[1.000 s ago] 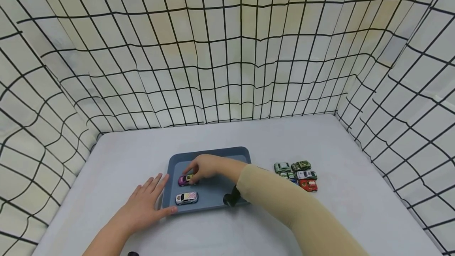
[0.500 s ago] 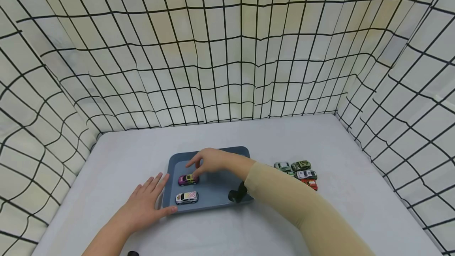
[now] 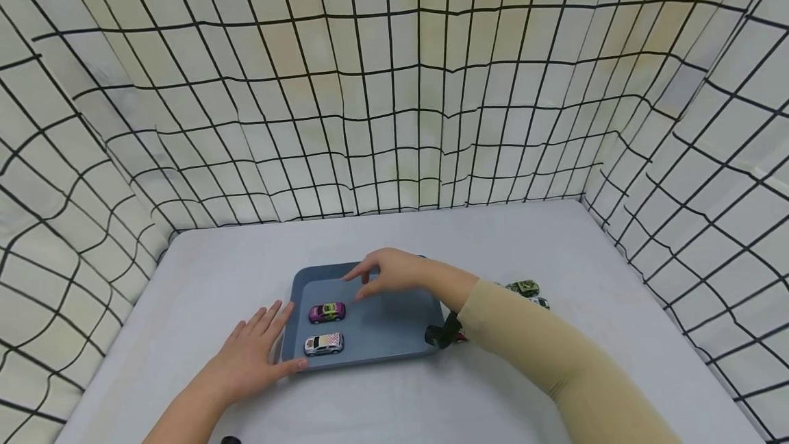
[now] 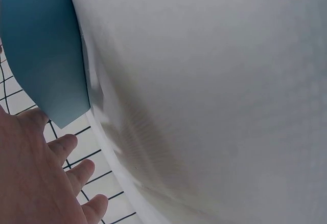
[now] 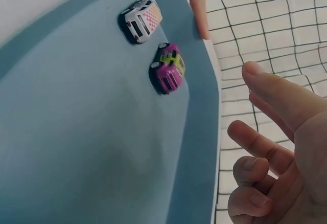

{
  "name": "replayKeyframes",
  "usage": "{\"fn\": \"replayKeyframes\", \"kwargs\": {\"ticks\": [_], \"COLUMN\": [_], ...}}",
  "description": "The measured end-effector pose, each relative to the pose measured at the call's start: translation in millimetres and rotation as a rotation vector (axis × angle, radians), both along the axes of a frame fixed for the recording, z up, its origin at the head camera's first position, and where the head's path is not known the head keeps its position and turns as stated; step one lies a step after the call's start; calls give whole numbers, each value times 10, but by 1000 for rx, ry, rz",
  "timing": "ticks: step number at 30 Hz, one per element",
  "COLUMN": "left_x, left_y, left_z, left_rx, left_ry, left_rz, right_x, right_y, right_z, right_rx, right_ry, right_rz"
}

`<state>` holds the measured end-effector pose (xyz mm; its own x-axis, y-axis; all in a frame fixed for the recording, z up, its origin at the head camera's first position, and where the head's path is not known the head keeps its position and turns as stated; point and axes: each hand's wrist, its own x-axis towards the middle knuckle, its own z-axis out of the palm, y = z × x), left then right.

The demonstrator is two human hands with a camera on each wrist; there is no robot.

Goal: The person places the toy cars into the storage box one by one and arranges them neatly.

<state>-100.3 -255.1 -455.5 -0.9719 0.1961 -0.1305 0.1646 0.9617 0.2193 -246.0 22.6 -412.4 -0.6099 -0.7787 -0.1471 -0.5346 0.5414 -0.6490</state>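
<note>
A blue-grey tray [image 3: 394, 356] lies on the table with two toy cars in its left part. The purple and yellow-green toy car [image 3: 327, 312] sits behind the white checkered toy car [image 3: 323, 343]. My right hand [image 3: 394, 270] hovers over the tray, right of the purple car and apart from it; in the right wrist view its thumb and forefinger are spread, the other fingers partly bent, holding nothing. My left hand [image 3: 249, 355] has its fingers straight and its thumb at the tray's front left corner. The left wrist view shows the tray's outer wall [image 4: 46, 45] beside its fingers.
Right of the tray stand more toy cars, among them a green camouflage toy car [image 3: 522, 288], partly hidden by my right sleeve [image 3: 542, 362]. A black device [image 3: 442, 331] is at the right wrist. Gridded cloth walls [image 3: 382, 88] enclose the table's back and sides.
My right hand has let go of the purple toy car and moved up and to the right. The car stays in the tray. My left hand has not moved.
</note>
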Motion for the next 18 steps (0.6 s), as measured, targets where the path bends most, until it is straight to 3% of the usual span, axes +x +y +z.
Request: {"fn": "replayKeyframes", "kwargs": {"ticks": [8,18], "left_x": [-5,7], "left_y": [-23,-22], "left_z": [-29,-16], "left_rx": [26,29], "left_ry": [26,34], "left_rz": [-9,-9], "right_x": [6,131], "right_y": [361,970], "right_z": [28,68], "right_rx": [14,-6], "right_ry": [1,-15], "right_rz": [-28,-84]}}
